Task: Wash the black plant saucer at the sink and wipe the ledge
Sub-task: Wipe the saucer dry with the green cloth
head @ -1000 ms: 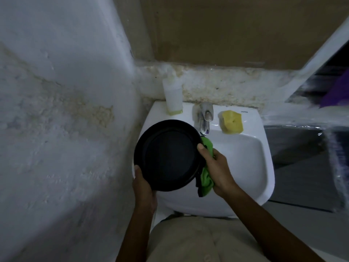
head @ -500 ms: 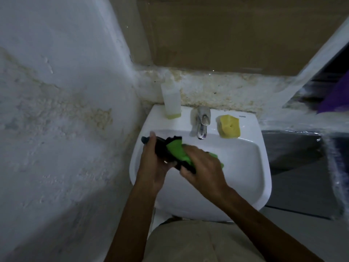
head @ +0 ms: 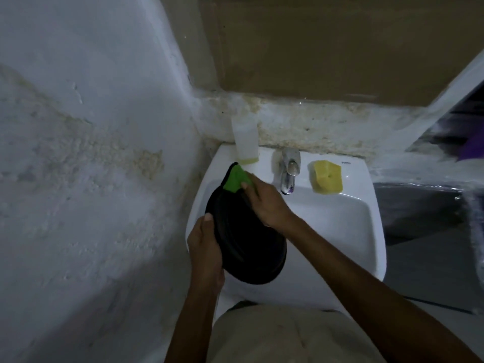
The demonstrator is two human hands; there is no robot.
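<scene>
I'm watching the left hand [head: 207, 250] gripping the round black plastic plant saucer [head: 251, 247] by its left rim, thumb curled over the edge; the saucer is tilting over the left side of the white ceramic sink [head: 377, 231]; the right hand [head: 264, 203] is pressing a green cloth [head: 235, 179] onto the saucer's far rim, fingers curled on the cloth; a chrome tap [head: 289, 169], yellow sponge [head: 326, 176] and translucent bottle [head: 246, 142] are sitting on the sink's back rim.

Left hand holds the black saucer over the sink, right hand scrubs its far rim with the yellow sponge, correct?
No. The head view shows the right hand scrubbing with a green pad; the yellow sponge lies on the sink ledge. The rest holds.
</scene>
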